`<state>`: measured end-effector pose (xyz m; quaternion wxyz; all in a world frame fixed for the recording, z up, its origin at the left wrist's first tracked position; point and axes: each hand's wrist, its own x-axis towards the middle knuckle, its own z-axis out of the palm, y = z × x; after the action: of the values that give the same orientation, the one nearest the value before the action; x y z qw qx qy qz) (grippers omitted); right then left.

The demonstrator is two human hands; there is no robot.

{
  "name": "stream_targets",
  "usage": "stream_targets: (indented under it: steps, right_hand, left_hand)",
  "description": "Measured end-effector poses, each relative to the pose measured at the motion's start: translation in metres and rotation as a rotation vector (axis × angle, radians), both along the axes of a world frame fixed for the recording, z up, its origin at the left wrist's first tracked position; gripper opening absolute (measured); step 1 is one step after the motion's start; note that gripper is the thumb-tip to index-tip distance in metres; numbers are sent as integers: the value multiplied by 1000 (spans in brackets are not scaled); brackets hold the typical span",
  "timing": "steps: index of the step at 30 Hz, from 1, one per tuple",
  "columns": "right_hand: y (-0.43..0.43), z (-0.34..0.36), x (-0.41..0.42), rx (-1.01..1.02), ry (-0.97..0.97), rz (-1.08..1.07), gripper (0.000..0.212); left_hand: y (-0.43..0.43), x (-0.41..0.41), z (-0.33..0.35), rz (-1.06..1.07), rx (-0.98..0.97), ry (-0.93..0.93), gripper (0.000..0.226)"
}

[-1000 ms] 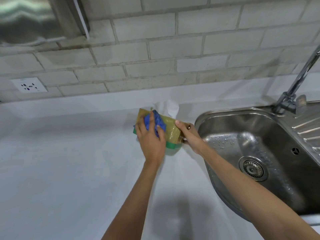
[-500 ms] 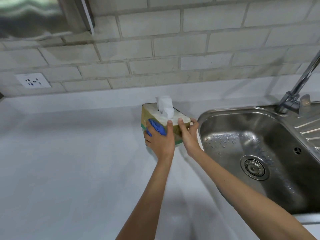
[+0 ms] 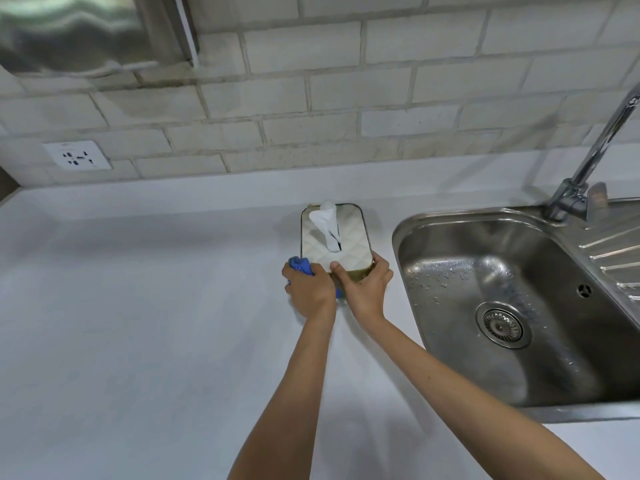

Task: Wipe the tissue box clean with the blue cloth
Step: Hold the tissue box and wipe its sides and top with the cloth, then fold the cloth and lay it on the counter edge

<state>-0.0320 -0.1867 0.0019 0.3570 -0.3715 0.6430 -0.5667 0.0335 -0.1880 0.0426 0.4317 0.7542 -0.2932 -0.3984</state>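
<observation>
1. Head view, the only one you've got: the tissue box (image 3: pixel 335 242) sits upright on the white countertop (image 3: pixel 138 306), just left of the steel sink (image 3: pixel 502 306), with one tissue (image 3: pixel 327 223) sticking up out of the top.
2. Your left hand (image 3: pixel 309 289) is curled tight around the bunched blue cloth (image 3: pixel 300 265), which is pressed to the box's near left corner. Your right hand (image 3: pixel 365 289) is clamped on the near end of the box, thumb on the top edge and fingers wrapped round the right side.
3. To do this bit well, I'd say keep that right hand pinning the box so it can't slide toward the sink, run the cloth along the left side in long passes, and stay clear of the tissue.
4. No brand or writing is readable on the box; the top just shows a quilted pattern. The wall socket (image 3: pixel 77 155), well left of the sink, has nothing legible either.
</observation>
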Motion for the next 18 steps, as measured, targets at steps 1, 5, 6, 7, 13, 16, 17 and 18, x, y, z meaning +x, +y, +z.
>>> stream_targets:
  steps: [1, 5, 6, 7, 13, 16, 17, 18]
  right_hand:
    - [2, 1, 2, 0, 8, -5, 81]
    - [10, 7, 0, 13, 26, 82, 77]
    - [12, 9, -1, 18, 34, 117, 75]
    - [16, 10, -1, 25, 39, 142, 75]
    - [58, 23, -8, -77, 192, 100, 52]
    - [70, 33, -21, 58, 335, 356, 42]
    - [72, 36, -26, 90, 353, 408, 40]
    - [74, 38, -31, 98, 347, 431, 37]
  left_hand:
    - [1, 2, 0, 3, -2, 16, 40]
    - [12, 9, 1, 37, -57, 238, 35]
    - [16, 11, 1, 50, -54, 364, 35]
    - [21, 12, 2, 49, -28, 499, 33]
    - [64, 7, 5, -133, 141, 1021, 45]
    - [70, 4, 7, -199, 119, 1066, 58]
    - [71, 3, 8, -224, 120, 1052, 60]
    - [72, 3, 9, -259, 126, 1035, 64]
